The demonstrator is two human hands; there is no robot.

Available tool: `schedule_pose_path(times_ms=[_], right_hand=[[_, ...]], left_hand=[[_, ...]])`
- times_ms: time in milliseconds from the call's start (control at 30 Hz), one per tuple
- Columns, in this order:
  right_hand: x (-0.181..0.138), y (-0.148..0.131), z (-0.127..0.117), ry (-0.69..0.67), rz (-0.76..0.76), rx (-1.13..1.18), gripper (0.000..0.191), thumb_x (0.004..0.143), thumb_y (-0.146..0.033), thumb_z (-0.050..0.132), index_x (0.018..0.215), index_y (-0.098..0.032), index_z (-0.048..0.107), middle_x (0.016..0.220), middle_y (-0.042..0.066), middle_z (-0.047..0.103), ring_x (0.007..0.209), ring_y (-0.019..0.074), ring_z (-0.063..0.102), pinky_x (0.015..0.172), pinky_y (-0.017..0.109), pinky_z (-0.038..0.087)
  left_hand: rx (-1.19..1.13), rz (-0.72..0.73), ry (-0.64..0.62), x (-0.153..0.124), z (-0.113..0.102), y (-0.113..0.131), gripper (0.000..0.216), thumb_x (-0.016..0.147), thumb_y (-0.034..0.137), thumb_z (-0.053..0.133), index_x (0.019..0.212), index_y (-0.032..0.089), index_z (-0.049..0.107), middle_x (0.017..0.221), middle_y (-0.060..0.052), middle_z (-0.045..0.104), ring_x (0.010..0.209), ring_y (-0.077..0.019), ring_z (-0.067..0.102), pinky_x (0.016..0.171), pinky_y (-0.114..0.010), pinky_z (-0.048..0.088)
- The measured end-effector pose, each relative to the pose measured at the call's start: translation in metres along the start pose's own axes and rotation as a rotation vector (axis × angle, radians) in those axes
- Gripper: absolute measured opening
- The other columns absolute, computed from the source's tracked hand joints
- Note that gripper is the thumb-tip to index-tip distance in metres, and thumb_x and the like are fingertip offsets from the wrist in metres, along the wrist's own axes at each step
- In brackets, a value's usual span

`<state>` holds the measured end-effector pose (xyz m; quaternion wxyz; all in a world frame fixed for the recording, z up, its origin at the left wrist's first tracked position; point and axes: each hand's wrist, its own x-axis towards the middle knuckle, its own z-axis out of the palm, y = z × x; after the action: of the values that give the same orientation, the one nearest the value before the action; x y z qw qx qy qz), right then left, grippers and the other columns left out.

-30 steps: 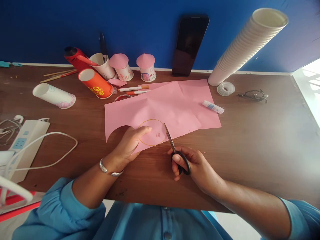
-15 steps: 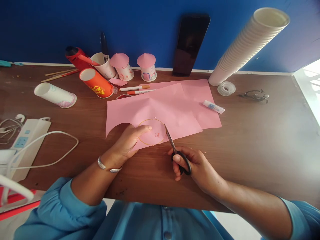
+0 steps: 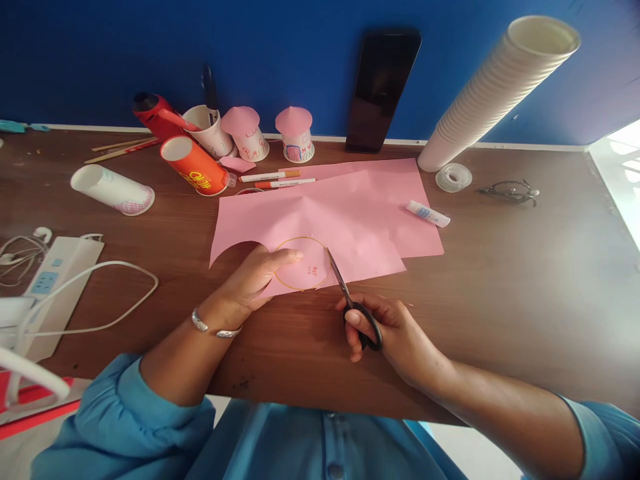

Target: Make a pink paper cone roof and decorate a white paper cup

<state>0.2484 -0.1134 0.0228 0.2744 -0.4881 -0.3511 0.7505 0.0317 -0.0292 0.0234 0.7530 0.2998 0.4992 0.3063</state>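
Observation:
My left hand pinches a sheet of pink paper, thumb on top and the other fingers beneath. A drawn yellow-brown circle with small red marks inside lies by my thumb; a curved piece is cut out of the sheet's left part. In my right hand are scissors with black handles, my thumb and fingers in the loops. Their blades look closed or nearly so, with the tips at the right side of the circle. A second pink sheet lies underneath, flat on the table.
Along the blue wall stand two decorated paper cups with pink cone roofs, a dark phone and a tall stack of paper cups. Nearby are a glue tube, markers, an orange cup, glasses and a power strip.
My left hand has shifted slightly left with the pink paper, and the sheet has turned a little. The scissors stay almost in place, tips still by the circle's edge.

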Motion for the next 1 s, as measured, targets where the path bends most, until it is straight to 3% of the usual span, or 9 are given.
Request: schedule_pose_path(times_ms=[167,467,667,867,1000], right_hand=[[0.002,0.003,0.0,-0.004,-0.001,0.017,0.048,0.085,-0.065,0.071,0.089,-0.018,0.061,0.062,-0.004,0.06,0.054,0.0094,0.058,0.056,0.024,0.056],[0.002,0.001,0.001,-0.015,-0.001,0.041,0.048,0.084,-0.064,0.074,0.086,-0.018,0.062,0.063,-0.004,0.06,0.054,0.0088,0.057,0.053,0.023,0.054],[0.002,0.002,-0.001,-0.021,0.013,0.047,0.047,0.083,-0.063,0.075,0.087,-0.018,0.062,0.063,-0.004,0.06,0.054,0.0079,0.055,0.052,0.021,0.055],[0.003,0.007,-0.002,-0.033,0.002,0.054,0.047,0.084,-0.061,0.076,0.091,-0.017,0.063,0.064,-0.004,0.06,0.056,0.0084,0.056,0.049,0.019,0.054],[0.002,0.007,-0.003,-0.035,-0.002,0.053,0.044,0.084,-0.059,0.076,0.092,-0.017,0.064,0.064,-0.004,0.06,0.057,0.0088,0.057,0.05,0.019,0.055]], left_hand=[[0.012,-0.047,-0.09,-0.003,-0.001,0.0,0.022,0.075,0.03,0.079,0.084,0.009,0.079,0.078,-0.011,0.08,0.079,-0.0286,0.074,0.077,-0.037,0.059],[0.015,-0.058,-0.128,0.002,-0.006,0.0,0.027,0.075,0.03,0.08,0.094,0.011,0.08,0.09,-0.011,0.081,0.091,-0.0305,0.075,0.087,-0.039,0.059],[0.007,-0.098,-0.133,0.003,-0.01,0.0,0.026,0.074,0.03,0.08,0.091,0.01,0.079,0.086,-0.013,0.081,0.09,-0.0309,0.075,0.082,-0.037,0.059],[0.025,-0.082,-0.104,0.005,-0.012,0.002,0.018,0.071,0.029,0.083,0.071,0.012,0.077,0.069,-0.008,0.076,0.068,-0.0203,0.069,0.068,-0.028,0.058],[0.055,-0.076,-0.077,0.007,-0.014,0.003,0.02,0.069,0.03,0.085,0.067,0.012,0.076,0.065,-0.007,0.074,0.061,-0.0175,0.065,0.059,-0.025,0.056]])
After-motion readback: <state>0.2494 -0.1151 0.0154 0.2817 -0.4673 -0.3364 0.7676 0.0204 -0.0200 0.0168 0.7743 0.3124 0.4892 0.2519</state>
